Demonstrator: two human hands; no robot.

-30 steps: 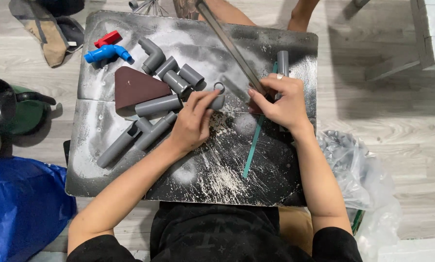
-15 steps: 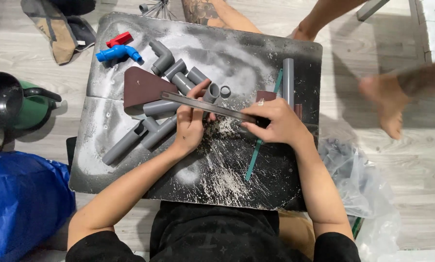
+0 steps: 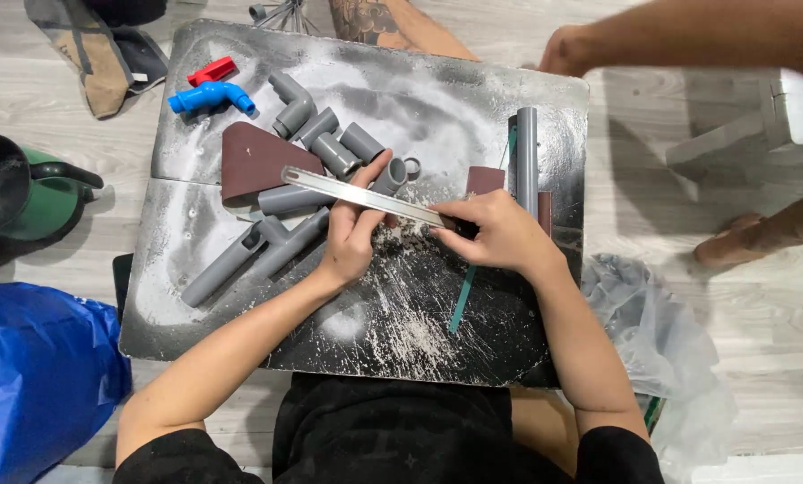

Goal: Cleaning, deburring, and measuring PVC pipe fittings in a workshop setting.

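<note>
Left hand (image 3: pixel 352 229) grips a short grey pipe piece (image 3: pixel 389 175) on the dusty black board (image 3: pixel 473 332), while the right hand (image 3: pixel 500 235) is closed on the near end of a flat metal file (image 3: pixel 361 194). Compared with a second ago, the file has swung from steeply angled to lying across the pipe piece, so filing looks under way; white dust lies just below both hands.

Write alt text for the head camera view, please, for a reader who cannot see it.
Seen from above, a person's left hand grips a short grey pipe piece while the right hand draws a flat metal file across it, over a dusty black board. Grey pipe fittings, a blue tap and sandpaper lie on the board.
</note>
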